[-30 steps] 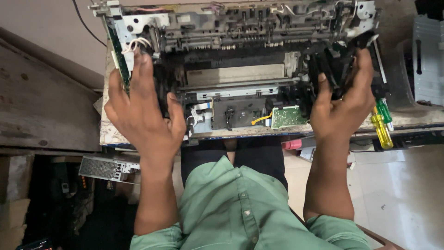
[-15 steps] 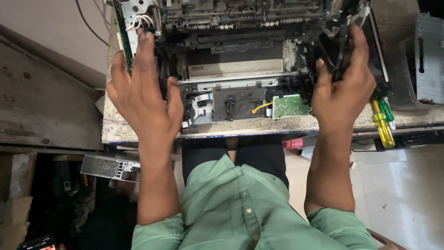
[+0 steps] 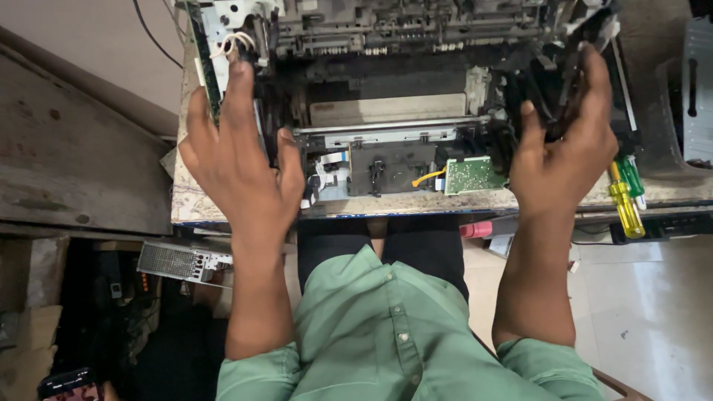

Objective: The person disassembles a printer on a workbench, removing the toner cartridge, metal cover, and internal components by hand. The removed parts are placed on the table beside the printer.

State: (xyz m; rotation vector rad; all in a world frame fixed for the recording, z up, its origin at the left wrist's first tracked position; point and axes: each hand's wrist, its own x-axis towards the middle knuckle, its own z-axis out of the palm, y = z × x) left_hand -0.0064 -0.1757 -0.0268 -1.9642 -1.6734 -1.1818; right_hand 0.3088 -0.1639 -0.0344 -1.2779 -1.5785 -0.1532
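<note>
Workbench [image 3: 386, 204], worn and stained, spans the far half of the scene, its near edge just beyond the seated person's lap.

Printer chassis [image 3: 416, 82], stripped of covers, sits on the workbench and fills most of it; metal frame, dark plastic parts and a pale paper path are exposed.

Left hand [image 3: 241, 160], fingers spread and extended, lies flat against the left side of the chassis, fingertips by a loop of white wires [image 3: 234, 41] beside a green side board [image 3: 204, 59]; not closed round anything.

Right hand [image 3: 564, 152], fingers curled, grips the black plastic assembly [image 3: 549, 82] at the right end of the chassis. The two hands are well apart, one at each end.

Metal-cased module [image 3: 182, 261] lies on a lower level, near left, below the bench edge.

Small green circuit board [image 3: 474, 176] sits at the near front of the chassis, a yellow cable [image 3: 429, 178] just left of it.

Screwdrivers, yellow-handled [image 3: 625, 208] and green-handled [image 3: 633, 177], lie side by side on the bench, just right of the right hand.
</note>
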